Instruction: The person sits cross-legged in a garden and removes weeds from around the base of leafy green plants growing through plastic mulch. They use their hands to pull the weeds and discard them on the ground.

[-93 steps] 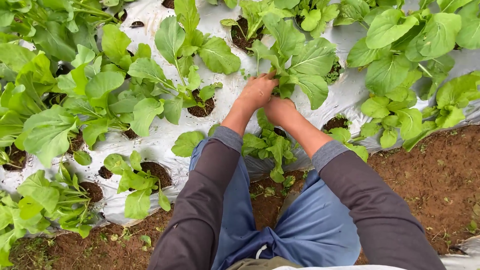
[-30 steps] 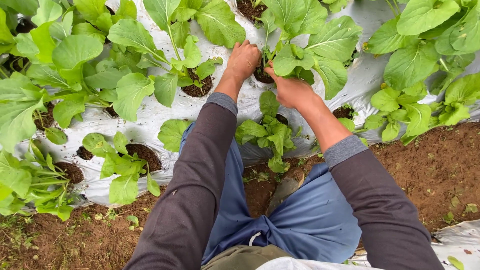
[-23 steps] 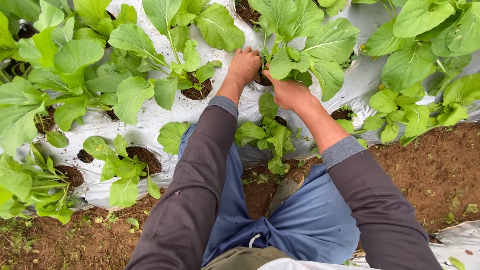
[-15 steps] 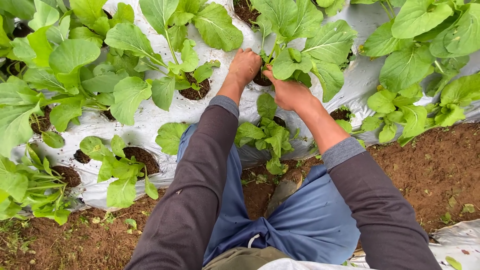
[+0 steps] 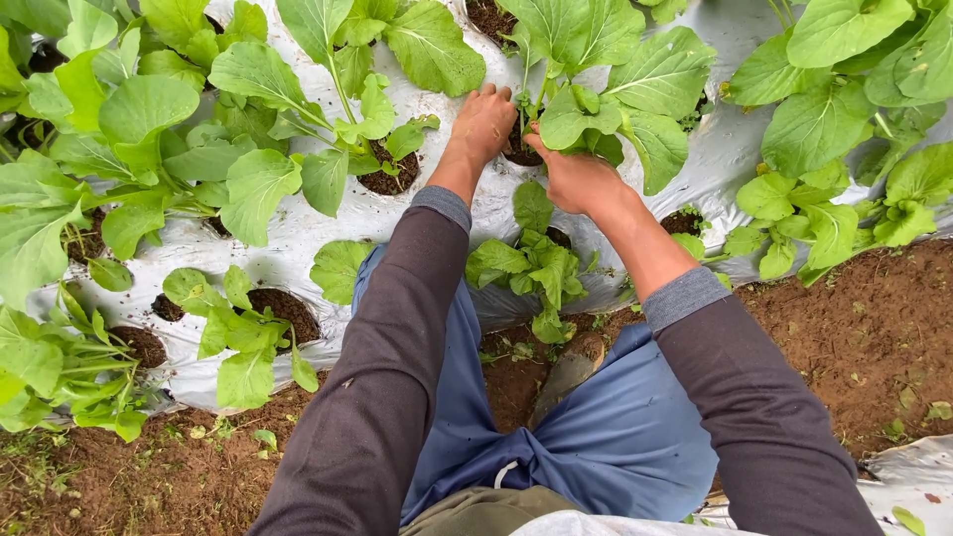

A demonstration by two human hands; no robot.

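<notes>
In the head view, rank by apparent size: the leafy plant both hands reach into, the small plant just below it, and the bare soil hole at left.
1. Leafy plant at the hands: largest.
2. Small plant: mid-sized, though nearer the camera.
3. Soil hole: smallest, partly leaf-covered.

Right hand [image 5: 576,179]: fingertips concealed beneath the leaves of the leafy green plant [image 5: 596,84]; grip state cannot be determined. Left hand [image 5: 483,119]: fingertips pressed into the planting hole [image 5: 518,149], partly obscured. Both arms are cut off by the lower frame edge. Outer plants are cropped by the frame edges.
</notes>
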